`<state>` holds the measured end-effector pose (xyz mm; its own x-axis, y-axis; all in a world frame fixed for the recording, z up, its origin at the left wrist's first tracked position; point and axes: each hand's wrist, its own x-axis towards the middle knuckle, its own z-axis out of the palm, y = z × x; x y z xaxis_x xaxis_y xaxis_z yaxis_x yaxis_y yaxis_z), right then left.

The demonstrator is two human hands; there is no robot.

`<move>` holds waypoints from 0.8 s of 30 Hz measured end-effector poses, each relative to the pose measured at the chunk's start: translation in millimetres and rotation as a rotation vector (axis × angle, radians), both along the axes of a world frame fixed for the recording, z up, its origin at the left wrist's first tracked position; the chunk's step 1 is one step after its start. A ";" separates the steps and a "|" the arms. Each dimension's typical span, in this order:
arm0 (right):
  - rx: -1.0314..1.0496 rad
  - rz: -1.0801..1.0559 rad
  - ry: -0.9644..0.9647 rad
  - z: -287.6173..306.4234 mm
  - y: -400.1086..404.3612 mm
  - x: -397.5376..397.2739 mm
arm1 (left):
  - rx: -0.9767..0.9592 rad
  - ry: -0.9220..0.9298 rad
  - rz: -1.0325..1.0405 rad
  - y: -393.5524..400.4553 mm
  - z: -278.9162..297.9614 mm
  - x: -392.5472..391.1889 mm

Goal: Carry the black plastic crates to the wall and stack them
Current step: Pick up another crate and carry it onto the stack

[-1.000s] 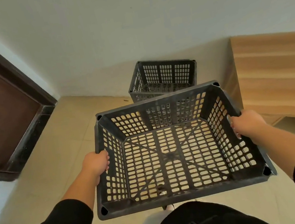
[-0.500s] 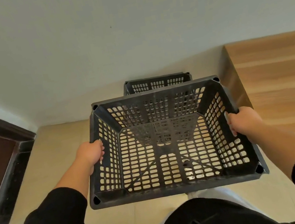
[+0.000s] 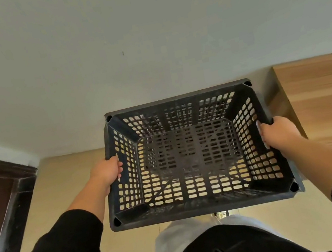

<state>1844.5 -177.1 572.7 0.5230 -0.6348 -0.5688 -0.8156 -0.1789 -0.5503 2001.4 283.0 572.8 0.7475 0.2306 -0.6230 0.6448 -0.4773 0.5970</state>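
Note:
I hold a black perforated plastic crate (image 3: 199,205) level in front of me, close to the white wall (image 3: 145,40). My left hand (image 3: 107,171) grips its left rim and my right hand (image 3: 278,133) grips its right rim. A second black crate (image 3: 186,146) shows only as a dark shape through the held crate's slotted bottom, directly beneath it near the wall. Whether the two crates touch cannot be told.
A light wooden cabinet (image 3: 329,101) stands against the wall at the right, close to the crate's right side. A dark brown door frame (image 3: 7,198) lies at the left. Beige floor tiles (image 3: 63,177) stretch between them.
I have stepped closer to the wall. The held crate moved forward over the floor crate, which was visible beyond its far rim and is now hidden under it.

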 end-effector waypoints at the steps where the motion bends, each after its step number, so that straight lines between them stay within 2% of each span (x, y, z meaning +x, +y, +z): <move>1: -0.001 -0.008 0.010 -1.9 -1.3 11.0 | -0.006 0.011 -0.008 -2.1 -4.2 15.9; 13: -0.135 -0.050 0.100 -30.1 -20.0 121.4 | -0.012 0.042 -0.188 -31.2 -52.2 165.9; 24: -0.171 -0.063 0.150 -50.7 -39.8 171.1 | 0.025 0.036 -0.204 -68.2 -79.5 219.2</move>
<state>2015.6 -216.9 521.9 0.3968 -0.7571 -0.5190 -0.8986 -0.2052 -0.3878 2220.5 214.8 493.3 0.7575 0.0922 -0.6462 0.5540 -0.6144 0.5617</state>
